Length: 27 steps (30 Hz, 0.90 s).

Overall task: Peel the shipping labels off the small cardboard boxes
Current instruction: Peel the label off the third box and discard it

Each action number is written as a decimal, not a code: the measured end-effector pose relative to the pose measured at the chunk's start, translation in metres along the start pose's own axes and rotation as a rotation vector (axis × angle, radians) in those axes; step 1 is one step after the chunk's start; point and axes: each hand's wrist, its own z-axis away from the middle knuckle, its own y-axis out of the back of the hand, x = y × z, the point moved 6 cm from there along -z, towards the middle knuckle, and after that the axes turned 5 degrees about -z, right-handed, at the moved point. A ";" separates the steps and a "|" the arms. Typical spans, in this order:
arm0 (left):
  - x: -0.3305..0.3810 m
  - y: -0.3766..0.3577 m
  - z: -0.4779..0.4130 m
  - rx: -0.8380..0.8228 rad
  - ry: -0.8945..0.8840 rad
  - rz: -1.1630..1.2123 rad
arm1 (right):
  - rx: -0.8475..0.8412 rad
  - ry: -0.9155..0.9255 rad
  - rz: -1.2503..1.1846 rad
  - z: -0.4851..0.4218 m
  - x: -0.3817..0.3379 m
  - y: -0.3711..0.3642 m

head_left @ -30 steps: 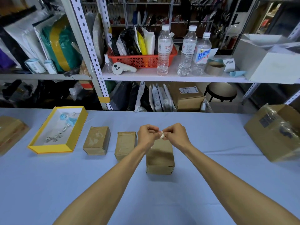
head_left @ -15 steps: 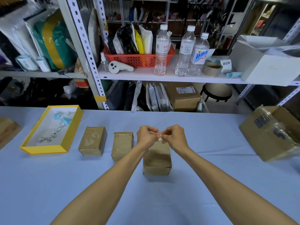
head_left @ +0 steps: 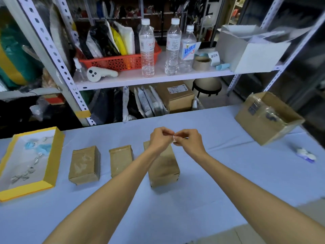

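Hands meet above the nearest box (head_left: 163,166): your left hand (head_left: 161,140) and right hand (head_left: 189,141) both pinch a small white label scrap (head_left: 174,139) between fingertips, over the blue table (head_left: 202,191); two more boxes (head_left: 85,164) sit left.

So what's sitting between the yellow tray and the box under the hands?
In the head view, two small cardboard boxes: a wider one nearer the yellow tray, then a narrower one beside the box under the hands. Bare blue tablecloth separates them.

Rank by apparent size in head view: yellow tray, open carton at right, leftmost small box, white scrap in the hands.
1. yellow tray and open carton: look alike, and the carton sits farther off
2. leftmost small box
3. white scrap
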 end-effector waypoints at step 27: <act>0.116 -0.284 0.162 -0.702 -0.406 -0.175 | 0.747 -0.308 0.123 0.216 0.069 0.279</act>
